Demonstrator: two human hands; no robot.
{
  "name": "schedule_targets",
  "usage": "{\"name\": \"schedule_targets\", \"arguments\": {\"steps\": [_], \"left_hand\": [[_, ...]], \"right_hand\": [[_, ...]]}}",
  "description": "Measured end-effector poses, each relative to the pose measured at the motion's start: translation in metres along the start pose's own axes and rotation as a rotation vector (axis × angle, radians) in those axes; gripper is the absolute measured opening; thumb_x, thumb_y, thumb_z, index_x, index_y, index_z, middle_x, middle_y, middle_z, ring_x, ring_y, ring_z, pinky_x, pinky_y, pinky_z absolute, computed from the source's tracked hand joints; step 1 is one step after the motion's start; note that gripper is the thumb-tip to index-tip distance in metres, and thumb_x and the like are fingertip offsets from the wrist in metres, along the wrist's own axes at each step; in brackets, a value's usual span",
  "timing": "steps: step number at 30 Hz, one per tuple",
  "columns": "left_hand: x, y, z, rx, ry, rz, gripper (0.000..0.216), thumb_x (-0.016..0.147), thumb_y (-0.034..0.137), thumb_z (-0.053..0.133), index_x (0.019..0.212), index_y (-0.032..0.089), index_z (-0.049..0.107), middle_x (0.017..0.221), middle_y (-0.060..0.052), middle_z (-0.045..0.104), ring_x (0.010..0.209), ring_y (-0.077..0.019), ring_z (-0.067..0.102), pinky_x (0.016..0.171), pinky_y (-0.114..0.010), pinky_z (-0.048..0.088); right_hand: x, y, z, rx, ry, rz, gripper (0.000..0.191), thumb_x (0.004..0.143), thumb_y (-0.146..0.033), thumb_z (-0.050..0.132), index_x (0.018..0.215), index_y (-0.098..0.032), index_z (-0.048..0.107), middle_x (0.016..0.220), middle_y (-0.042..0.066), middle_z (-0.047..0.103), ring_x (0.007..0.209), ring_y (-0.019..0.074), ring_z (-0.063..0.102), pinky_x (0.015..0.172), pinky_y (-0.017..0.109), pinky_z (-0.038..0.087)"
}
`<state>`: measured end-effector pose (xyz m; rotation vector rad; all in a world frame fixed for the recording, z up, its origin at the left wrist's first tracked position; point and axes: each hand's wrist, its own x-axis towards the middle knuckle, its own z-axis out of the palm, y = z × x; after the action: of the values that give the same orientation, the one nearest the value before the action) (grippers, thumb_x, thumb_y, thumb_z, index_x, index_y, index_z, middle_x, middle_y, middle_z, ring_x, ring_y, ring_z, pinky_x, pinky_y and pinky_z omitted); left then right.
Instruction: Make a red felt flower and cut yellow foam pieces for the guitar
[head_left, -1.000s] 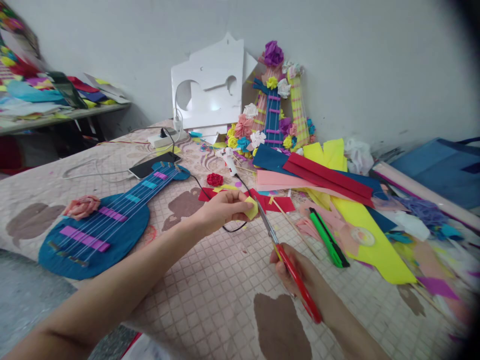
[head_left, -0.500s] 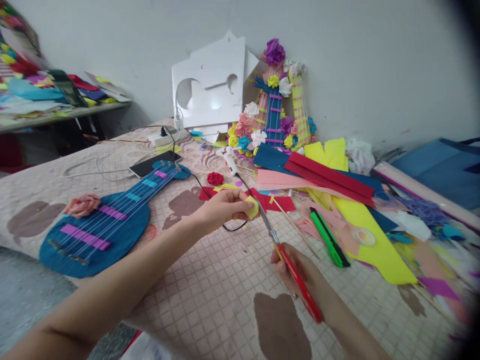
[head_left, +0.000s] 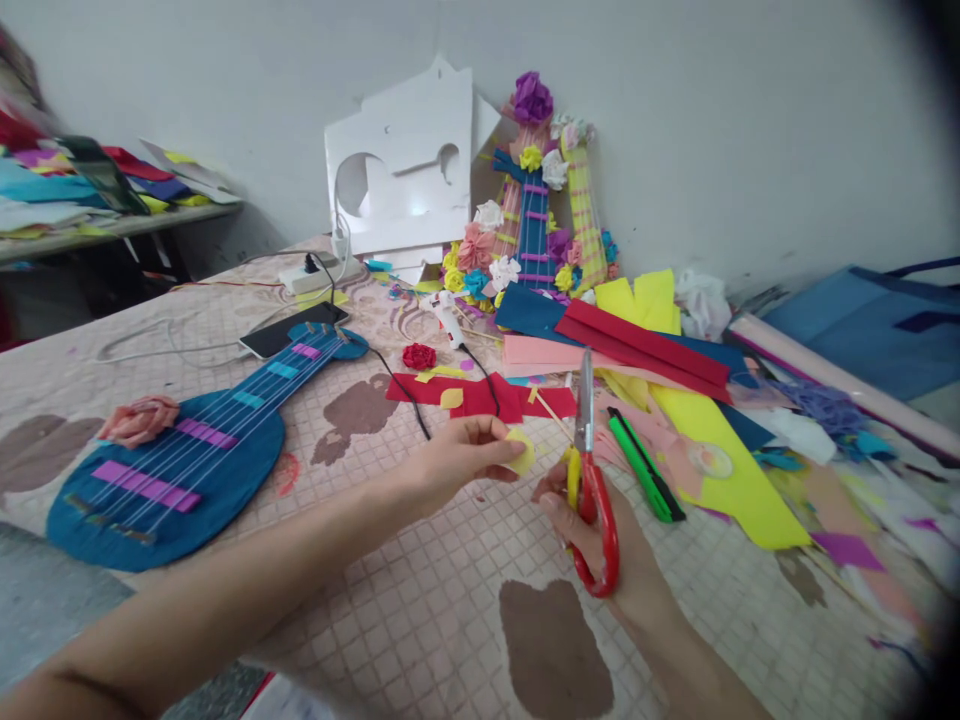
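Between thumb and fingers, my left hand [head_left: 457,458] pinches a small rounded piece of yellow paper [head_left: 520,453]. My right hand [head_left: 592,520] grips a pair of scissors [head_left: 585,420] with red and yellow handles; the blades point away from me, look closed and are apart from the paper. Beyond my left hand, red paper strips [head_left: 495,397] lie on the table, with a small yellow leaf-shaped piece [head_left: 451,399] on them. A red paper rose [head_left: 418,356] and a white glue gun [head_left: 448,318] rest farther back.
A blue paper guitar [head_left: 187,450] with a pink rose lies at left. Right of the scissors is a green utility knife [head_left: 645,465], beside yellow paper [head_left: 739,480] and other coloured sheets. Decorated guitars [head_left: 536,230] and a white cut-out board [head_left: 405,160] lean on the wall.
My left hand has lowered slightly with the yellow paper, which now looks rounder. The scissors have moved away from it and turned more upright in my right hand.
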<state>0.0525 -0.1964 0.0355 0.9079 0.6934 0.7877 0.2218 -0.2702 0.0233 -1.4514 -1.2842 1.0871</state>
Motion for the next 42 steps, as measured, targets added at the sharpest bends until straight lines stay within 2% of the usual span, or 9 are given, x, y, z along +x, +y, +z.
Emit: {"name": "schedule_targets", "arguments": {"steps": [4,9,13,16,20,24,33,42], "left_hand": [[-0.005,-0.014,0.011,0.043,0.014,-0.030,0.028,0.066,0.031,0.079,0.070,0.013,0.058,0.069,0.000,0.063,0.063,-0.0067,0.057,0.063,-0.021,0.044],[-0.003,-0.019,0.010,0.076,-0.021,-0.067,0.032,0.065,0.036,0.079,0.070,0.014,0.057,0.067,0.000,0.063,0.062,-0.0076,0.058,0.062,-0.021,0.043],[-0.001,-0.018,0.005,0.156,-0.061,-0.090,0.035,0.060,0.035,0.082,0.069,0.013,0.056,0.067,-0.001,0.065,0.061,-0.0078,0.058,0.060,-0.021,0.044],[0.000,-0.012,0.003,0.113,-0.029,-0.030,0.035,0.062,0.035,0.082,0.070,0.013,0.056,0.068,0.000,0.064,0.061,-0.0083,0.059,0.062,-0.022,0.046],[0.001,0.000,0.001,-0.015,0.035,0.071,0.034,0.063,0.032,0.082,0.071,0.013,0.055,0.072,0.000,0.065,0.066,-0.0096,0.061,0.071,-0.027,0.052],[0.001,0.011,-0.003,-0.103,0.097,0.144,0.032,0.063,0.027,0.082,0.071,0.013,0.054,0.075,-0.001,0.066,0.071,-0.0112,0.064,0.074,-0.028,0.053],[0.004,0.017,-0.009,-0.165,0.121,0.202,0.031,0.065,0.023,0.081,0.072,0.013,0.052,0.075,0.000,0.067,0.068,-0.0108,0.067,0.072,-0.025,0.052],[0.004,0.017,-0.008,-0.164,0.135,0.192,0.030,0.065,0.023,0.081,0.073,0.013,0.053,0.075,-0.001,0.068,0.069,-0.0123,0.068,0.071,-0.025,0.053]], "right_hand": [[-0.001,0.000,0.005,0.041,0.109,-0.017,0.037,0.070,-0.047,0.070,0.089,-0.021,0.051,0.069,-0.002,0.055,0.052,0.0113,0.047,0.047,0.025,0.040],[-0.001,0.001,0.004,-0.033,0.098,-0.048,0.030,0.075,-0.043,0.066,0.089,-0.021,0.052,0.074,-0.001,0.056,0.058,0.0124,0.051,0.052,0.025,0.044],[0.000,0.003,0.003,0.027,0.097,-0.037,0.031,0.075,-0.044,0.067,0.088,-0.021,0.052,0.076,0.000,0.057,0.055,0.0114,0.051,0.049,0.024,0.043],[0.000,0.006,0.002,0.095,0.023,-0.017,0.033,0.079,-0.050,0.061,0.089,-0.021,0.050,0.066,-0.004,0.050,0.047,0.0089,0.043,0.042,0.022,0.036],[-0.003,0.010,0.000,0.119,-0.144,0.012,0.035,0.087,-0.057,0.046,0.090,-0.022,0.049,0.060,-0.006,0.043,0.044,0.0083,0.037,0.038,0.021,0.029],[-0.003,0.014,-0.003,0.050,-0.254,0.056,0.037,0.086,-0.058,0.046,0.084,-0.022,0.048,0.057,-0.007,0.036,0.044,0.0077,0.032,0.039,0.021,0.027],[0.000,0.016,-0.006,-0.028,-0.314,0.043,0.028,0.086,-0.048,0.049,0.079,-0.022,0.047,0.056,-0.008,0.035,0.044,0.0082,0.030,0.042,0.023,0.024],[-0.002,0.008,-0.008,-0.058,-0.309,0.077,0.024,0.085,-0.045,0.049,0.078,-0.022,0.046,0.055,-0.008,0.033,0.044,0.0087,0.028,0.041,0.023,0.024]]}}
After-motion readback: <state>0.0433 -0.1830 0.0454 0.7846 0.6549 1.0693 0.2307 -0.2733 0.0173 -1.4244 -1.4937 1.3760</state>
